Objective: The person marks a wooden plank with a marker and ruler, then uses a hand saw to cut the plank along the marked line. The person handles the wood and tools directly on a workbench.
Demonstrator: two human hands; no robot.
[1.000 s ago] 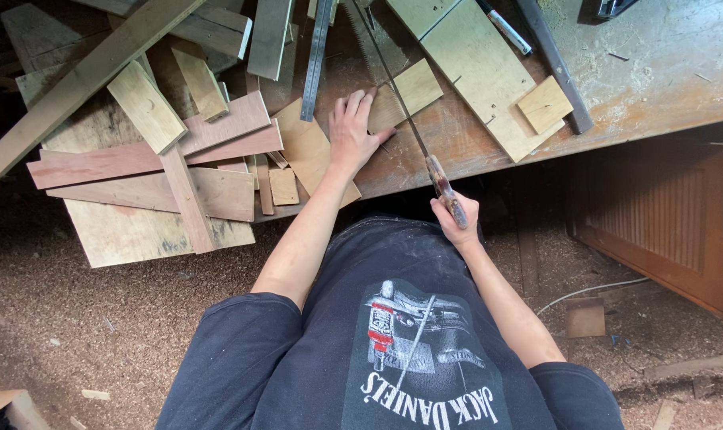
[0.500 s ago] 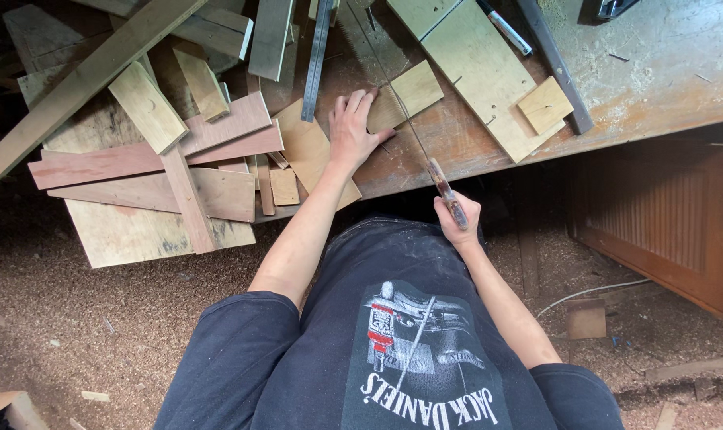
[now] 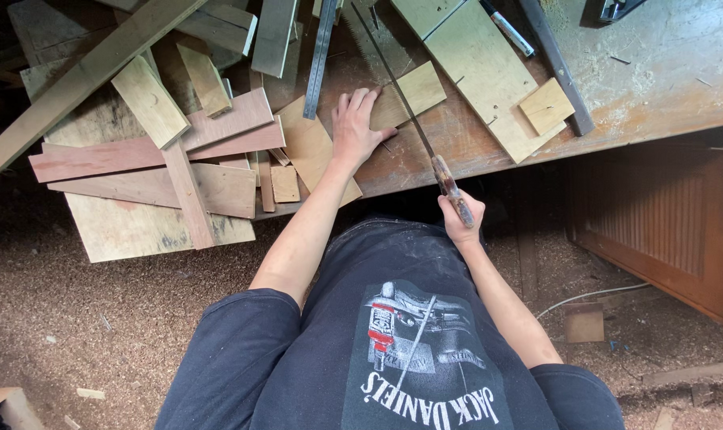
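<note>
My left hand (image 3: 357, 123) lies flat, fingers spread, pressing a pale rectangular wood piece (image 3: 413, 91) onto the workbench (image 3: 656, 72). My right hand (image 3: 461, 219) grips the wooden handle of a hand saw (image 3: 409, 103), just below the bench's near edge. The thin saw blade runs up and to the left across the pale piece, right beside my left thumb.
A heap of planks and offcuts (image 3: 154, 159) covers the bench's left side. A metal ruler (image 3: 322, 56) lies above my left hand. A long notched board (image 3: 473, 72), a small square block (image 3: 546, 105) and a dark bar (image 3: 556, 68) lie to the right. Sawdust covers the floor (image 3: 75, 318).
The saw has been drawn back toward me along the cut, and my right hand has moved slightly lower. My left hand stays pressed on the wood piece.
</note>
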